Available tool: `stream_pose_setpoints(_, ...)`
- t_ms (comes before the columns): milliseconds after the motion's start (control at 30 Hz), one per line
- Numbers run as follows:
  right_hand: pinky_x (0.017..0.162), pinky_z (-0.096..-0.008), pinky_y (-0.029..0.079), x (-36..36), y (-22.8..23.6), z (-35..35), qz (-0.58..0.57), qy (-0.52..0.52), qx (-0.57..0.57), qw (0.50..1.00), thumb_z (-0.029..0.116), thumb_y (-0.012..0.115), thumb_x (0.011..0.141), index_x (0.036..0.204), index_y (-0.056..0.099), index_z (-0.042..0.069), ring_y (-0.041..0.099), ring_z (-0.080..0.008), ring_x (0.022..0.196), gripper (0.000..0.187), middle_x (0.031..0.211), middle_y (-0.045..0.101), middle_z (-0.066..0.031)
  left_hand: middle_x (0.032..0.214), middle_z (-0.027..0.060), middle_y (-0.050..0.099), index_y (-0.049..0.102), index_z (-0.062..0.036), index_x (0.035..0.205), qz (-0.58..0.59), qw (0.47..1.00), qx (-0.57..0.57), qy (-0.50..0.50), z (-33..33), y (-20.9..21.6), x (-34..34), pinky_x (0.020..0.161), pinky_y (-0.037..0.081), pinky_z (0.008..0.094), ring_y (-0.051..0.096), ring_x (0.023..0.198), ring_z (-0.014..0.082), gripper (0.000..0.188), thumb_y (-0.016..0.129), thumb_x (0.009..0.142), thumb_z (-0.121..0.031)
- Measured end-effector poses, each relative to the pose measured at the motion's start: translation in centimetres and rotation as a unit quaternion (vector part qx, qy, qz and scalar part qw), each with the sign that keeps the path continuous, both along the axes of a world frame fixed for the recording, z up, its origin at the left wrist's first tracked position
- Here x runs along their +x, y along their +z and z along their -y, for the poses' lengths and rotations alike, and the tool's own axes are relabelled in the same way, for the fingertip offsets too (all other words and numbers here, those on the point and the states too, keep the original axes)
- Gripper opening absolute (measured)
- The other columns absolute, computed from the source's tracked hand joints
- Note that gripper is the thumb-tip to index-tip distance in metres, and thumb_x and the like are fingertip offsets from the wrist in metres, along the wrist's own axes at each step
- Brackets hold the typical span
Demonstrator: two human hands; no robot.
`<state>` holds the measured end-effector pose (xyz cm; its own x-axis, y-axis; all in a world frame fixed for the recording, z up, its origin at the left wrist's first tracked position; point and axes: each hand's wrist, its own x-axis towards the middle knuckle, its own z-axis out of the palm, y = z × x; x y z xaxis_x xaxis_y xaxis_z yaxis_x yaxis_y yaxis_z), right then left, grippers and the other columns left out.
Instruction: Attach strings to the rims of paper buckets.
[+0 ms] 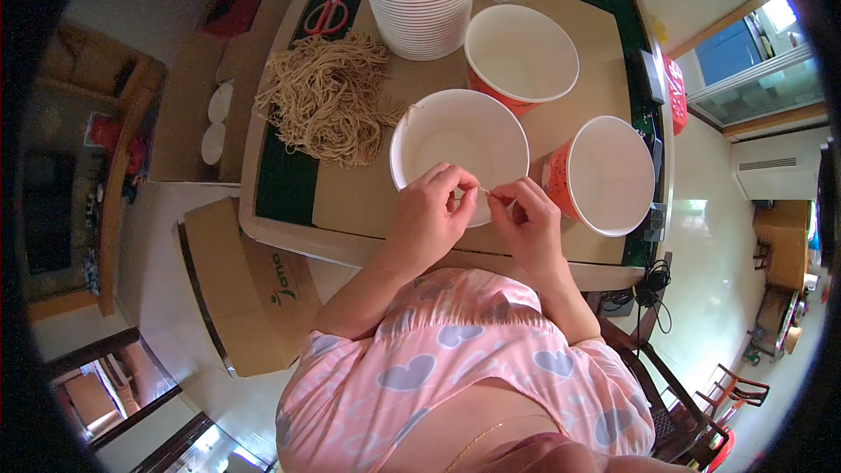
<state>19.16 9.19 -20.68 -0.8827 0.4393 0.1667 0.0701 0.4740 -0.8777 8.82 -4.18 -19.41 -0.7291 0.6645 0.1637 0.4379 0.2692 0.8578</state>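
Observation:
Both of my hands meet at the near rim of a white-lined paper bucket (419, 142), each closed in a pinch. A short length of tan string (485, 193) runs between the fingertips of my left hand (427, 217) and my right hand (531, 223). Its ends are hidden by the fingers. On the bucket's upper left rim a bit of similar string shows. A second bucket (517, 52), orange outside, stands upright behind the first. Beside my right hand a third bucket (611, 173) leans to the right. A tangled heap of tan string (328, 103) lies to the left.
A tall stack of nested buckets (420, 4) rises at the back. Red-handled scissors (327, 14) lie behind the string heap. Black cables (653, 287) hang off the table's right corner. Cardboard boxes (254, 298) stand left of the table; a dark chair (674, 394) is at the right.

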Motion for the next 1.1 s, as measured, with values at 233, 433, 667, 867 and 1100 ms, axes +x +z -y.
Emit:
stream_pose_setpoints(233, 0.051, -0.0248, 0.043, 0.1, -0.3, -0.1, 0.000, 0.001, 0.006, 1.000, 0.002, 0.067, 0.081, 0.089, 0.063, 0.000, 0.055, -0.0122, 0.056, 0.009, 0.079, 0.059, -0.0087, 0.082, 0.0087, 0.062, 0.061, -0.0035, 0.092, 0.009, 1.000, 0.000, -0.022, -0.1, 0.5, 0.1, 0.058, 0.049, 0.0309, 0.061, 0.065, 0.0197, 0.011, 0.066, 0.082, -0.006)
stream_pose_setpoints(433, 0.051, -0.0252, 0.043, 0.3, -0.5, -0.2, -0.005, 0.010, 0.015, 1.000, 0.002, 0.068, 0.081, 0.094, 0.063, 0.002, 0.054, -0.0123, 0.055, 0.014, 0.081, 0.059, -0.0086, 0.084, 0.0101, 0.062, 0.060, -0.0037, 0.091, -0.009, 1.000, -0.004, -0.030, -0.2, 0.1, 0.1, 0.060, 0.051, 0.0345, 0.064, 0.069, 0.0248, 0.009, 0.064, 0.083, -0.006)
stream_pose_setpoints(667, 0.052, -0.0273, 0.045, 0.1, 0.3, 0.0, 0.001, -0.007, 0.004, 1.000, 0.004, 0.070, 0.079, 0.104, 0.060, 0.004, 0.054, -0.0139, 0.054, 0.027, 0.087, 0.063, -0.0079, 0.083, 0.0109, 0.062, 0.058, -0.0031, 0.092, 0.016, 0.999, 0.011, -0.026, -0.5, 0.4, 0.2, 0.061, 0.051, 0.0355, 0.064, 0.071, 0.0256, 0.008, 0.061, 0.086, -0.006)
stream_pose_setpoints(867, 0.051, -0.0274, 0.045, 0.1, -0.5, 0.0, -0.003, -0.010, 0.024, 1.000, 0.004, 0.068, 0.081, 0.095, 0.062, 0.003, 0.055, -0.0156, 0.053, 0.015, 0.081, 0.063, -0.0095, 0.084, 0.0120, 0.062, 0.058, -0.0023, 0.091, 0.037, 0.999, -0.001, -0.033, -0.4, 0.3, 0.1, 0.062, 0.050, 0.0365, 0.064, 0.071, 0.0268, 0.007, 0.060, 0.086, -0.005)
stream_pose_setpoints(1100, 0.051, -0.0268, 0.046, -0.3, -0.6, 0.2, -0.044, -0.030, 0.025, 0.998, 0.001, 0.066, 0.082, 0.092, 0.064, 0.002, 0.057, -0.0155, 0.056, 0.011, 0.079, 0.063, -0.0101, 0.084, 0.0128, 0.062, 0.057, -0.0018, 0.091, 0.017, 0.999, 0.006, -0.037, -0.5, 0.2, 0.1, 0.062, 0.050, 0.0375, 0.063, 0.073, 0.0291, 0.006, 0.060, 0.086, -0.005)
